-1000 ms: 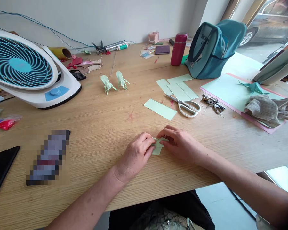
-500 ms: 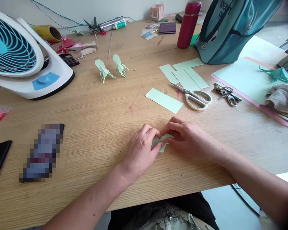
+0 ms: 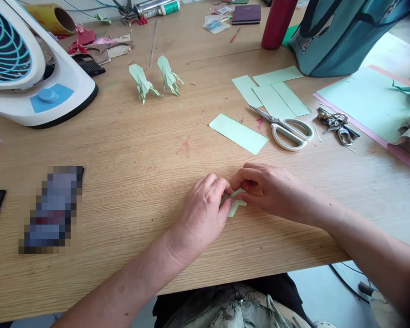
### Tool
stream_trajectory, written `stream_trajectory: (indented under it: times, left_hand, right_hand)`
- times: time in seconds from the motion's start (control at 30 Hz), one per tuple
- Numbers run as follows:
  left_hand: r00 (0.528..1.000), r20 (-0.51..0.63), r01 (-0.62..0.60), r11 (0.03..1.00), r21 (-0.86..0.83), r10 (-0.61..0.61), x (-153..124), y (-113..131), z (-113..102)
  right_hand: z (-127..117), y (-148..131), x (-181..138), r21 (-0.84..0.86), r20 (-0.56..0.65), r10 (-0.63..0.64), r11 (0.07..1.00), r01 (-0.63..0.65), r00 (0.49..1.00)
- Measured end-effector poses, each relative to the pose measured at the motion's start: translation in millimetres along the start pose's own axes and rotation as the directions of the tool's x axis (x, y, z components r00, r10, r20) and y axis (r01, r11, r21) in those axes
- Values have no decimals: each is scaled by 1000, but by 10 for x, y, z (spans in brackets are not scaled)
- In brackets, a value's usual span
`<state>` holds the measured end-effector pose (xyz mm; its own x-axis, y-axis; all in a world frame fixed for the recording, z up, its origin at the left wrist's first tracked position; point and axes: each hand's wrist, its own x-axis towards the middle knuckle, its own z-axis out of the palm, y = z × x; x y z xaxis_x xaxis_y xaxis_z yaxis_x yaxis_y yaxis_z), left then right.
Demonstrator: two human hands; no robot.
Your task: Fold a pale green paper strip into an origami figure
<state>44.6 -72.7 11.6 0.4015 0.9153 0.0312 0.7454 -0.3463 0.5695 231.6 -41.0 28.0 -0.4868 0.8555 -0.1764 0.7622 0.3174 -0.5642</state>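
Note:
A small piece of folded pale green paper point(image 3: 237, 206) lies on the wooden table between my two hands, partly covered by my fingers. My left hand point(image 3: 207, 207) is closed on its left side, thumb and fingers pressing it near the table. From the right, my right hand point(image 3: 259, 187) pinches the paper with thumb and forefinger, close to the left fingertips. A flat green paper strip point(image 3: 239, 134) rests just beyond my hands. Scissors point(image 3: 287, 130) with white handles lie beside that strip. Several more green strips point(image 3: 275, 98) overlap behind the scissors.
Two folded green paper figures point(image 3: 141, 82) stand farther back. A white fan point(image 3: 64, 98) and a phone-like blurred object point(image 3: 53, 209) are at left. Keys point(image 3: 338, 125), large paper sheets point(image 3: 365, 100), a teal bag point(image 3: 331, 45) and a red bottle point(image 3: 276, 25) are at right.
The camera view has shifted, so the table items appear higher. My right fingers have shifted slightly on the folded paper, and more of its lower right part shows.

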Motion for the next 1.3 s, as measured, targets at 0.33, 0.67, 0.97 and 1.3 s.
stream_trajectory:
  times: [0.33, 0.67, 0.97, 1.3]
  left_hand:
    - [1000, 5, 5, 1000, 6, -5, -74, -5, -56]
    - [981, -111, -159, 987, 11, 159, -181, -81, -14]
    - [960, -169, -218, 975, 52, 224, -227, -119, 29]
    - [922, -137, -343, 928, 142, 362, -327, -158, -21]
  right_hand:
    - [-20, 78, 15, -78, 11, -94, 992, 94, 996]
    - [66, 200, -139, -61, -121, -391, 920, 387, 912]
    - [112, 280, -206, -249, -147, -567, 814, 525, 810]
    - [105, 390, -318, -414, -105, -680, 693, 590, 725]
